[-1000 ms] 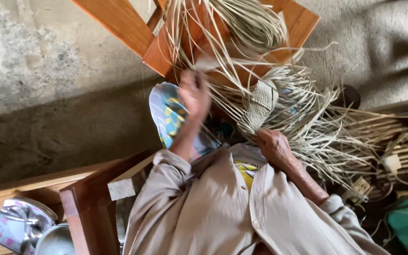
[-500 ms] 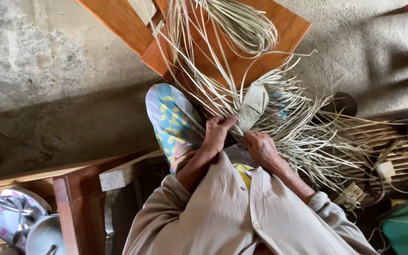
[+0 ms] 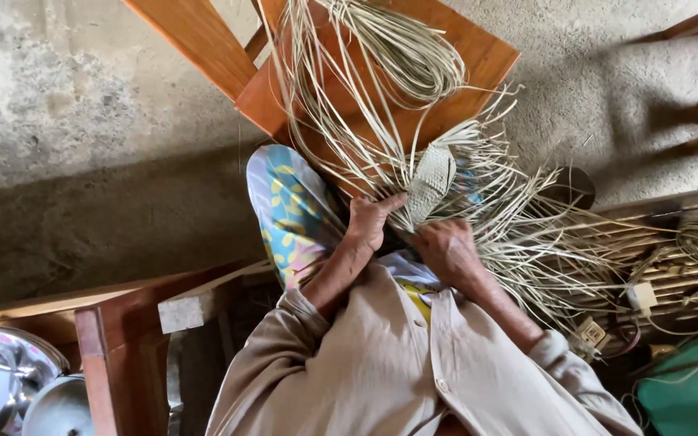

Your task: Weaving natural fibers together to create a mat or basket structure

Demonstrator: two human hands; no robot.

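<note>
Clearly both hands, left [image 3: 372,222] and right [image 3: 446,246], were pinched on the woven piece [image 3: 430,184] over the lap, where keeping strips [image 3: 519,234] taut and flat would suit.

- The head camera is looking steeply down from above the person's own chest, close to the lap.
- It is facing the concrete floor [image 3: 82,121] ahead, taking in both forearms.
- Only this one view is showing.
</note>
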